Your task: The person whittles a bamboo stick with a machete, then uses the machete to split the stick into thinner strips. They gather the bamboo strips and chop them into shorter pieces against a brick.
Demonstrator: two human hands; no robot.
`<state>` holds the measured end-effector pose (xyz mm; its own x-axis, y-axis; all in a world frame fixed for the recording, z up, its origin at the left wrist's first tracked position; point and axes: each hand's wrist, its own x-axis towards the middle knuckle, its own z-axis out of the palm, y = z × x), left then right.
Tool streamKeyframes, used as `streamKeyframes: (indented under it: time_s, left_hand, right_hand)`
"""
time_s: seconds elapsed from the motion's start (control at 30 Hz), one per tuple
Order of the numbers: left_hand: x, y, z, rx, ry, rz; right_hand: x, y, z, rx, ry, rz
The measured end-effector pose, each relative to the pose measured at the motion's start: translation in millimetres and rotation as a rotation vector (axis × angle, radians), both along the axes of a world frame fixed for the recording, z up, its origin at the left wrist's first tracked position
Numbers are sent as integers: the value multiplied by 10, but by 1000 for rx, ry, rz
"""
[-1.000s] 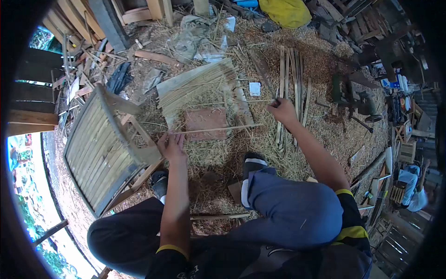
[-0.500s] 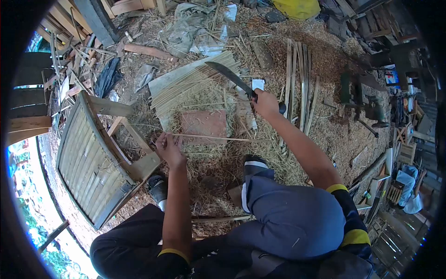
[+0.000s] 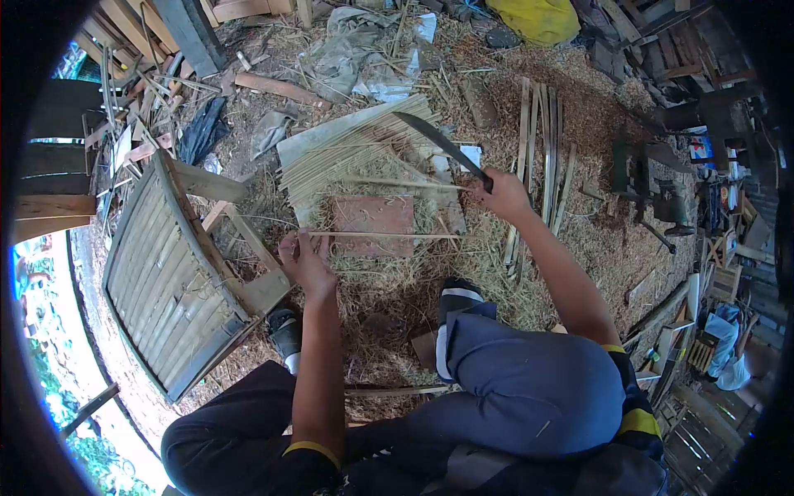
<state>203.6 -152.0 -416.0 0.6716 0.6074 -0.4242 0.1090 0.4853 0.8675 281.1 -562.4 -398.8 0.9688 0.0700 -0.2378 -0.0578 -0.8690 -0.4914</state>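
My left hand (image 3: 306, 266) is closed on one end of a thin bamboo strip (image 3: 380, 236), which points right across a reddish slab (image 3: 372, 217) on the ground. My right hand (image 3: 506, 198) grips the handle of a machete (image 3: 442, 145), its long dark blade slanting up and left. A second slender strip (image 3: 405, 182), blurred, runs leftward from the right hand's fingertips, above the slab. Behind it, a bundle of similar strips (image 3: 331, 165) lies on a pale sheet (image 3: 296, 152).
A curved slatted wooden piece (image 3: 169, 273) stands at my left. Long wooden sticks (image 3: 538, 149) lie to the right, near a dark metal machine (image 3: 653, 186). Shavings cover the ground around my shoes (image 3: 459, 293). A person (image 3: 726, 343) is at the far right.
My right hand and the machete have come down slightly and to the right. A second strip now shows at the right hand's fingers. The left hand keeps its strip.
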Motion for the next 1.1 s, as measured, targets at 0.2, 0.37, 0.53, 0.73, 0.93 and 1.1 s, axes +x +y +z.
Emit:
streamKeyframes:
  time_s: [0.2,0.37,0.53,0.73,0.93,1.1]
  left_hand:
    - [24,-23,149,-7,-25,40]
    - [93,-50,285,-36,-43,105]
    - [404,-50,284,-60,-68,194]
    - [941,-42,162,-100,-173,320]
    - [1443,33,-45,-60,-155,444]
    - [1776,86,-177,-19,-170,446]
  right_hand:
    - [-67,-151,302,70,-105,-96]
    - [13,-231,456,338,-189,-171]
    - [203,-89,753,407,-273,-311]
    - [294,-6,687,325,-276,-356]
    - [176,1,457,336,-233,-374]
    - [123,-54,410,317,-170,-411]
